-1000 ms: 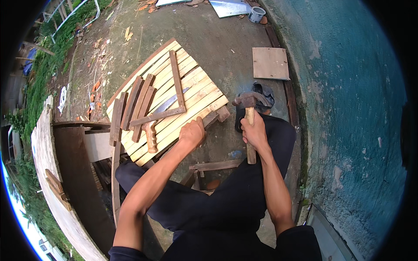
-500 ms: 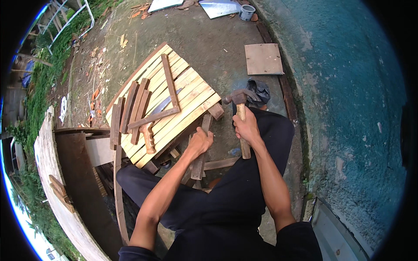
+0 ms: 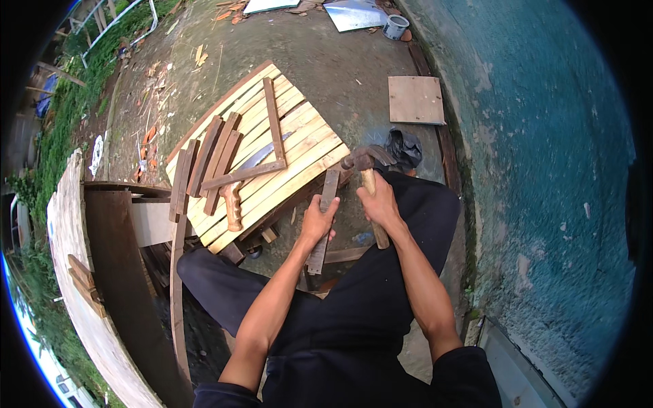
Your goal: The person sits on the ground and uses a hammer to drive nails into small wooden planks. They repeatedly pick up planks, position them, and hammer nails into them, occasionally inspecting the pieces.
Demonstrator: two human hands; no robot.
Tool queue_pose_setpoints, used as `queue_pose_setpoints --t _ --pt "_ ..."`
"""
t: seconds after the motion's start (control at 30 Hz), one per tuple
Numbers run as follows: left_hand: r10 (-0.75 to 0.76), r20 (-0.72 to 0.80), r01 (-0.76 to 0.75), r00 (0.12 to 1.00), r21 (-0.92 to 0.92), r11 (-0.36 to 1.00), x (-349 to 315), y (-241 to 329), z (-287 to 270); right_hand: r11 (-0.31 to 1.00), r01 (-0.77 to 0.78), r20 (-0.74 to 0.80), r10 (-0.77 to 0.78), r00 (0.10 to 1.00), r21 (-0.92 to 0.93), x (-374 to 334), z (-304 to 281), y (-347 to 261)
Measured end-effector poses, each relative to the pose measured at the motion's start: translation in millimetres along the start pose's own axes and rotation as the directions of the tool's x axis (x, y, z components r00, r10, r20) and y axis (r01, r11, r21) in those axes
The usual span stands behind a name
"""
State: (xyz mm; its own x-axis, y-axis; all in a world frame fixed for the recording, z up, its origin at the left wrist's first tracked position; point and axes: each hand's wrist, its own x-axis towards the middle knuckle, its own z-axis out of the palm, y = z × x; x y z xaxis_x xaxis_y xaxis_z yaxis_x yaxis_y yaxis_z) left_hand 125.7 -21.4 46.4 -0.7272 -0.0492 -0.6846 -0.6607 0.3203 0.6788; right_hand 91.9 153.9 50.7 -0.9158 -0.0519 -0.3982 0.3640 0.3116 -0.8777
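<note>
My left hand (image 3: 317, 220) is closed around the middle of a short, dark wooden slat (image 3: 331, 185), thumb along its upper face. The slat slants upright between my knees, its far end close to the corner of a slatted wooden table (image 3: 299, 158). In my right hand (image 3: 379, 202) is a claw hammer (image 3: 369, 182), gripped by its wooden handle. The hammer's rusty head is just beyond the fist, right of the slat's far end and apart from it. On the tabletop lie a handsaw (image 3: 232, 206), a dark L-shaped wooden piece (image 3: 273, 122) and several loose dark slats (image 3: 205, 155).
Beyond my right knee are a crumpled black bag (image 3: 404, 148) and a square board (image 3: 415, 100). A rough blue wall (image 3: 537, 170) runs along the right. To the left stands a wooden panel (image 3: 75, 224) with a long strip (image 3: 178, 292) beside it. A paint can (image 3: 395, 27) stands far off.
My left hand's fingers have closed further around the slat. The hammer head has come slightly left and nearer, towards the slat's far end. The whole view has shifted a little.
</note>
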Motion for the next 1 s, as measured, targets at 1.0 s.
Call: queue_pose_setpoints --t 1.0 --pt "0.016 -0.111 0.023 0.994 0.341 0.940 5.8 20.9 5.3 0.981 0.122 -0.250 -0.157 0.955 -0.150 -0.3 24.5 2.3"
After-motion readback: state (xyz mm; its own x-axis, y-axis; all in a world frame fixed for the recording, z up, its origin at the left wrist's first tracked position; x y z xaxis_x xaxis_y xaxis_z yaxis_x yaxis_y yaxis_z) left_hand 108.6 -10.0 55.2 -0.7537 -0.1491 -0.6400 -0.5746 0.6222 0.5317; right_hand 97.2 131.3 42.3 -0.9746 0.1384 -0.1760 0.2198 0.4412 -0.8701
